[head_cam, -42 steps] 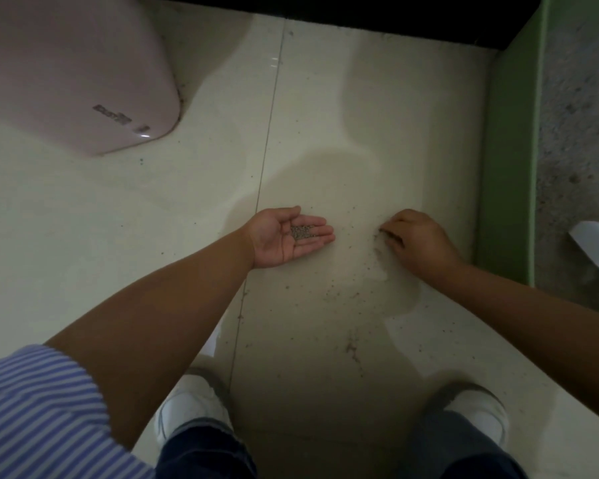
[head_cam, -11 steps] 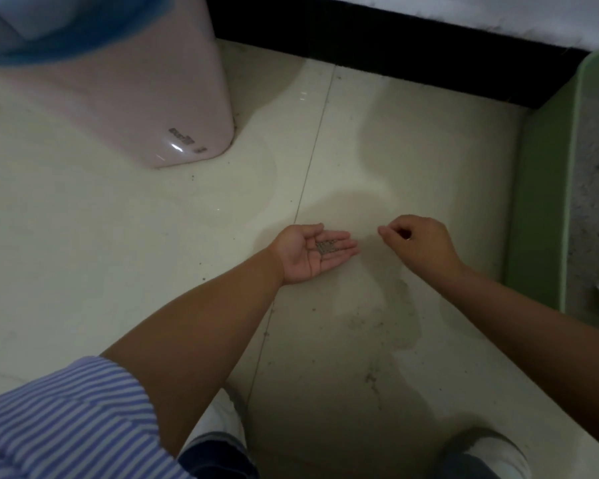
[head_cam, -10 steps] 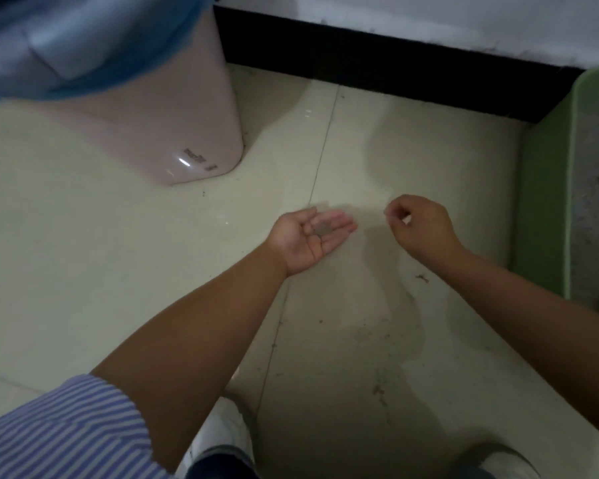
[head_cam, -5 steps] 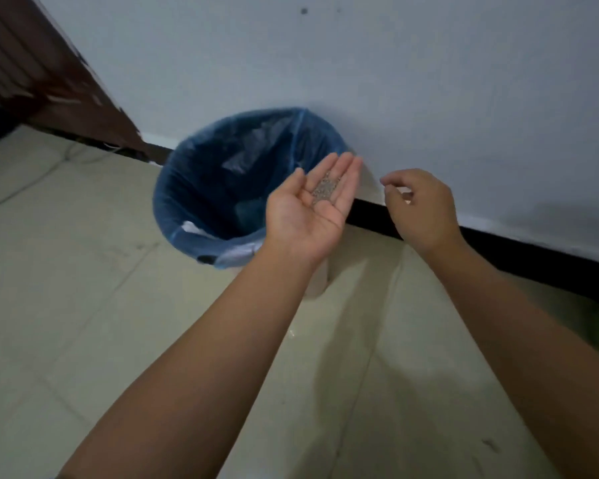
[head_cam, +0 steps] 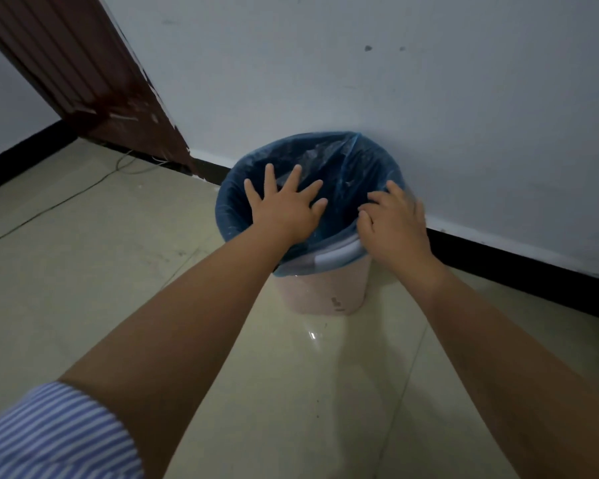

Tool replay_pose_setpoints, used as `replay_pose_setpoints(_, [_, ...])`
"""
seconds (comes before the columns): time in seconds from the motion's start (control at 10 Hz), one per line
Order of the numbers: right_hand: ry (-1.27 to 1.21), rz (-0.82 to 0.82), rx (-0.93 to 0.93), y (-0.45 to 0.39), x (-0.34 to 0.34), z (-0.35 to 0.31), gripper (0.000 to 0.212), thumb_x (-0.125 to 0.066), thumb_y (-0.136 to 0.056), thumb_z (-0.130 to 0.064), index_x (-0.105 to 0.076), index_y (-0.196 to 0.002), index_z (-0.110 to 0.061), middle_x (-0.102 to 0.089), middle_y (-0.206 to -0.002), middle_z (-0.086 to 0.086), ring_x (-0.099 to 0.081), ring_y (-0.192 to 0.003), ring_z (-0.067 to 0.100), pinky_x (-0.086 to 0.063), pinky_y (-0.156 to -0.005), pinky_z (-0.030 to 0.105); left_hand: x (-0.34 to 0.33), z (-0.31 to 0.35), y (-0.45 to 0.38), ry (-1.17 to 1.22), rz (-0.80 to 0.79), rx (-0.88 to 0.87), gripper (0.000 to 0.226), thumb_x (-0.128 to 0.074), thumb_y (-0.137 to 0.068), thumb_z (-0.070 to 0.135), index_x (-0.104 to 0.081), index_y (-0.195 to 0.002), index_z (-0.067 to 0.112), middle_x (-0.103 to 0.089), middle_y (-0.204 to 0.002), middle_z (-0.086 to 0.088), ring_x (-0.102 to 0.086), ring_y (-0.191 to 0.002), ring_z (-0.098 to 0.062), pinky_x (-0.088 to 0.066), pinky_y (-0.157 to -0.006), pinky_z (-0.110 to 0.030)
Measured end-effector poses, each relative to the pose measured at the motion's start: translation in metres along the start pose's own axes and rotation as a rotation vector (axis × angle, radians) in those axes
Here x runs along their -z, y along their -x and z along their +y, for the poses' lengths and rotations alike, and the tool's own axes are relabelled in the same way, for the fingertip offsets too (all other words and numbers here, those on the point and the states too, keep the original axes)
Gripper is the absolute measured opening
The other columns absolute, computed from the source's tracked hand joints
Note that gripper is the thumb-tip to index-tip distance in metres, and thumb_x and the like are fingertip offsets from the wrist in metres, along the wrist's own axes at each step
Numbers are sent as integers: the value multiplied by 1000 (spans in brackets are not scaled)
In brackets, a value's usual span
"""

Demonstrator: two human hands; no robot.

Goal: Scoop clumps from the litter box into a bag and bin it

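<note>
A pale pink bin (head_cam: 322, 292) lined with a blue plastic bag (head_cam: 357, 167) stands on the floor against the white wall. My left hand (head_cam: 284, 205) hovers over the bin's mouth, palm down, fingers spread straight, with no litter visible in it. My right hand (head_cam: 393, 219) is over the bin's right rim, back up, fingers loosely bent above the bag's edge; whether it touches the bag is unclear. The litter box is out of view.
A dark brown door frame (head_cam: 83, 74) leans in at the upper left. A black skirting board (head_cam: 519, 264) runs along the wall. Thin cables (head_cam: 83, 191) lie on the beige tiled floor (head_cam: 83, 271) to the left.
My view rose from the floor to the bin. My left hand, which carried litter grains palm up, has turned palm down over the bin. My right hand moved to the rim.
</note>
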State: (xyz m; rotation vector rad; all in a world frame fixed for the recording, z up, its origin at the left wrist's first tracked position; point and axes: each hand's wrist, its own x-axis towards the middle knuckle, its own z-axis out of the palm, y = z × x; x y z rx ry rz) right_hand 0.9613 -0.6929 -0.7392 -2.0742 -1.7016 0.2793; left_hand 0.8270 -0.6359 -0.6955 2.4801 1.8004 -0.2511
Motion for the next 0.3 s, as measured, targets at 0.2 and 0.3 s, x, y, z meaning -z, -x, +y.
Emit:
replay_pose_setpoints(0.2, [-74,5,-6,5,2,-2,38,-32,-98,-24,-52,-128,-11,-34,-149,1,-11,-144,16,-10,-118,42,-13,-3,26,101,19,48,48,-14,-100,45,-11,-147,37,6,-158,6,17,-142,-31,10,-112,-54])
replay_pose_setpoints(0.3, [-292,160,-17,8,16,-2,34,-38,-97,-16,-56,-123,-4,-51,-135,11,-40,-129,24,-27,-103,23,-23,-2,41,124,103,4,49,-16,-100,43,-11,-148,33,1,-158,3,11,-144,-27,7,-114,-49])
